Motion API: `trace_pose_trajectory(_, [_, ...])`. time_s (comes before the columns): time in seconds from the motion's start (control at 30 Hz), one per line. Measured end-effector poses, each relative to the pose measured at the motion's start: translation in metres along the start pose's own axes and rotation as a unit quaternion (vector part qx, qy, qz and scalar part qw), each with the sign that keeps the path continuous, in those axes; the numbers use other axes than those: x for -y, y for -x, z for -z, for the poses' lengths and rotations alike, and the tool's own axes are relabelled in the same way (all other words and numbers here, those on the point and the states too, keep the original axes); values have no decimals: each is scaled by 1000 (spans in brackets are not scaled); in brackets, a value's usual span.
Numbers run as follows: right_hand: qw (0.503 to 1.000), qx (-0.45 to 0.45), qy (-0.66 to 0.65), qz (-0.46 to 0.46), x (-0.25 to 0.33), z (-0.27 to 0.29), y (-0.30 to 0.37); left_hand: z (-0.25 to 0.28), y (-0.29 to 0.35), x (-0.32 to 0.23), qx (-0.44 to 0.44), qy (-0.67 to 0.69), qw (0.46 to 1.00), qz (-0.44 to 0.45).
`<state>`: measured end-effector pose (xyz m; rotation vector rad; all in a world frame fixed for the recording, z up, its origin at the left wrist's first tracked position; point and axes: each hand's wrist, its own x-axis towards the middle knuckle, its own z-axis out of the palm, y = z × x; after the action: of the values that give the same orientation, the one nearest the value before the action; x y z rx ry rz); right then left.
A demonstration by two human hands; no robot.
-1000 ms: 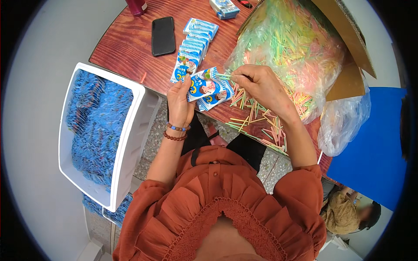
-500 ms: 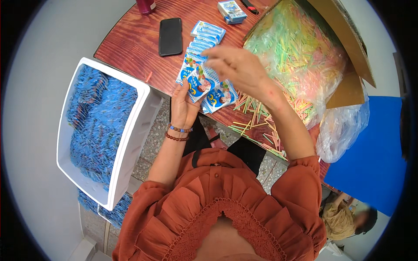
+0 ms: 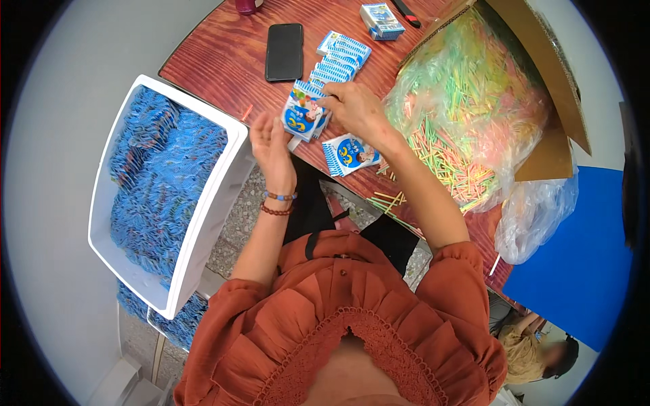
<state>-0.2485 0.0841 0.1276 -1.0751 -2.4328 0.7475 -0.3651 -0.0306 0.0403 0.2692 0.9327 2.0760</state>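
Observation:
At the table's near edge, a small blue-and-white packet (image 3: 302, 116) with a printed picture is tilted up between my two hands. My right hand (image 3: 361, 114) pinches its upper right edge with thumb and fingers. My left hand (image 3: 273, 154), with beads at the wrist, is at the packet's lower left, palm turned up and fingers apart. Behind this packet runs an overlapping row of like packets (image 3: 344, 55), leading away from me. Another packet (image 3: 350, 155) lies flat below my right wrist, by the table edge.
Loose pastel sticks (image 3: 440, 162) spill from a clear bag in a cardboard box (image 3: 545, 159) at right. A phone (image 3: 284, 53) and a small box (image 3: 382, 21) lie farther back. At left stands a white bin (image 3: 237, 139) full of blue packets. Another person (image 3: 525, 352) is at lower right.
My right hand has come down from the air onto the packet's edge. My left hand, which held the packet before, has loosened and moved slightly to the left.

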Motion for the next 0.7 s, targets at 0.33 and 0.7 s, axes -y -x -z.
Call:
trace_pose_trajectory(0.33, [992,-67,-32,-106,-59,26,30,-28,24,29,147,-601,726,-301])
trace_pose_trajectory(0.7, [991,-54,-42,-118,-118,52,125,-71,41,73,187,-695,632,-287])
